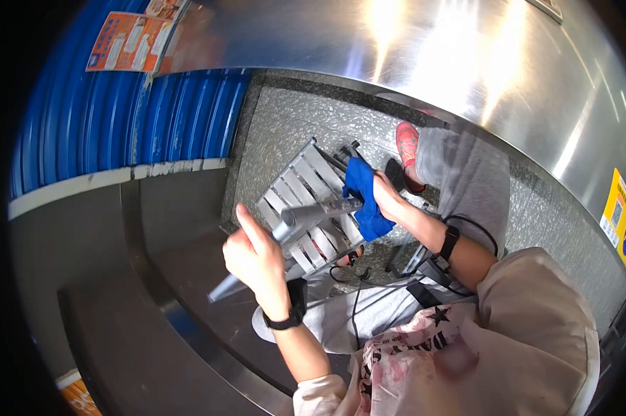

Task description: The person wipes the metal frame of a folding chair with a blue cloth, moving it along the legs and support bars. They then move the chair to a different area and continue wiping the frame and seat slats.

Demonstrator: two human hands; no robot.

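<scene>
My left hand [254, 255], thumb extended, is closed round a grey metal tube [228, 286] that shows on both sides of the fist. In my right hand [388, 199] is a blue cloth [363, 201], bunched against a wider grey tube [318, 211] with worn, spotted marks. Beneath the tubes is a grey slatted rack or seat [305, 182], tilted over the floor. Whether the tubes are fixed to the slats cannot be made out.
A shiny metal counter [313, 43] runs along the top and right. Blue corrugated panels [126, 132] stand at left above a dark bench-like surface [188, 253]. Black cables [357, 305] cross my lap. A red shoe [408, 143] rests on the speckled floor [285, 111].
</scene>
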